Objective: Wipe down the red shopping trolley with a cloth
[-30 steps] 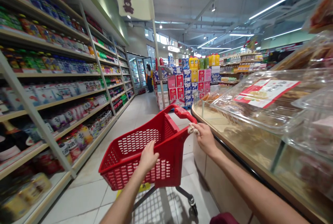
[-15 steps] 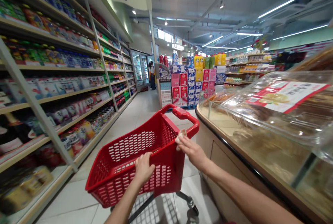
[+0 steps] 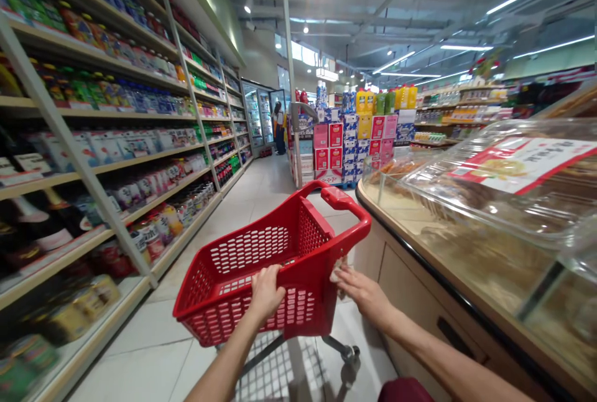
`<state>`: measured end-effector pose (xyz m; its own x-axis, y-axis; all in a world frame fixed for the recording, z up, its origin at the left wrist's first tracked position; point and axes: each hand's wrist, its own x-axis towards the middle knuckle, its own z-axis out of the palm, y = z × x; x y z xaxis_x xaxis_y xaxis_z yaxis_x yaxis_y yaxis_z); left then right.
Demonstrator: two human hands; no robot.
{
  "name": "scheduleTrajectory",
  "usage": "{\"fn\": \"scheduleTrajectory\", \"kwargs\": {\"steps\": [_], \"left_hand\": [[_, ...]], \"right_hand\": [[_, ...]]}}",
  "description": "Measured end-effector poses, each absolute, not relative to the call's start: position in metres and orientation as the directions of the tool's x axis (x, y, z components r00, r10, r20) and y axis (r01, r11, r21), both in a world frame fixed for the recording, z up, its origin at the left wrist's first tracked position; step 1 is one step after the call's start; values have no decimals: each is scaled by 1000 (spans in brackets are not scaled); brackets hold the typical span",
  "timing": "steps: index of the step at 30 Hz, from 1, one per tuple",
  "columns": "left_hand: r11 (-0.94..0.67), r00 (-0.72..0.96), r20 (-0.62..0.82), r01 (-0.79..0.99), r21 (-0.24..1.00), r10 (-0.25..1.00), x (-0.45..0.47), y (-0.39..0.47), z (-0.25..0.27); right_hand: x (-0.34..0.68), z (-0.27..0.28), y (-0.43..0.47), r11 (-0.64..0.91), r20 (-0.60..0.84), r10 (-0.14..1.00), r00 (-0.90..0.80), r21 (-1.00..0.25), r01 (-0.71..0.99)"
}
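Observation:
A red plastic shopping cart (image 3: 298, 302) stands side-on in front of me, its basket toward the left and its handle (image 3: 347, 203) toward the back right. My left hand (image 3: 267, 293) is closed over the near rim of the basket. Pinched in the fingers of my right hand (image 3: 368, 296) is a crumpled whitish cloth or tissue (image 3: 336, 271), pressed against the cart's side panel below the handle. The inside of the basket shows only in part.
Shelves of drinks and packages (image 3: 116, 159) line the left. At right is a counter (image 3: 420, 252) with clear plastic food boxes (image 3: 508, 172). Stacked cartons (image 3: 354, 140) stand ahead. A person (image 3: 280, 128) is far down the aisle, near the fridges (image 3: 256, 112).
My right hand has moved the cloth from the top rim near the handle down onto the side panel. The left hand keeps its grip on the rim. The view has shifted slightly.

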<state>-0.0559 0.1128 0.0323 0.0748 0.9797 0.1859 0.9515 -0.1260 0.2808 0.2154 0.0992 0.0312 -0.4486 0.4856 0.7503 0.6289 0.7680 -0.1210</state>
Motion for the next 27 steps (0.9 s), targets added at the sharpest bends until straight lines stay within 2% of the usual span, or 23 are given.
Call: {"fn": "scheduleTrajectory", "kwargs": {"steps": [5, 7, 10, 12, 15, 18, 24, 25, 27], "left_hand": [[-150, 100, 182, 946, 288, 978, -41, 109, 32], [-155, 104, 181, 943, 296, 978, -35, 108, 32], [-164, 111, 179, 936, 310, 978, -29, 107, 32], [-170, 117, 179, 932, 319, 977, -26, 106, 33], [-181, 126, 181, 926, 330, 975, -23, 103, 34], [-192, 134, 186, 921, 339, 973, -20, 98, 36], [-227, 171, 187, 913, 339, 967, -16, 89, 37], [-229, 174, 186, 914, 335, 967, -15, 87, 37], [-227, 174, 184, 917, 327, 967, -14, 85, 35]], "right_hand": [[229, 56, 107, 636, 873, 469, -136, -227, 737], [229, 40, 105, 634, 857, 487, -170, -213, 743], [225, -5, 87, 669, 770, 545, -334, -159, 726], [226, -18, 76, 678, 734, 564, -378, -150, 720], [233, 7, 76, 632, 800, 549, -241, -208, 747], [239, 32, 83, 608, 865, 488, -119, -239, 757], [237, -15, 58, 685, 753, 548, -365, -153, 713], [240, -13, 55, 677, 764, 547, -343, -163, 718], [251, 8, 56, 613, 826, 529, -194, -214, 761]]}}
